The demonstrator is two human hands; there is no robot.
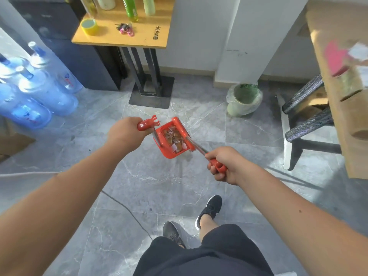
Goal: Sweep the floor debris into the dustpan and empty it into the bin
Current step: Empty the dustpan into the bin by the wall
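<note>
A red dustpan (177,124) sits low over the grey floor in the middle of the view, with paper scraps (176,138) piled inside it. My left hand (124,134) grips the red top of its long handle (143,125). My right hand (226,164) is closed on the red grip of the broom (216,163). The broom's metal shaft runs down to the dustpan's right edge, where its bristles are mostly hidden. The green bin (244,99), lined with a clear bag, stands on the floor to the upper right, apart from the dustpan.
Several blue water jugs (37,86) stand at the left. A wooden side table (123,30) with bottles sits on a black pedestal base (151,92) straight ahead. A stool (306,120) and wooden table (342,80) fill the right. A thin cable (127,210) crosses the floor near my feet.
</note>
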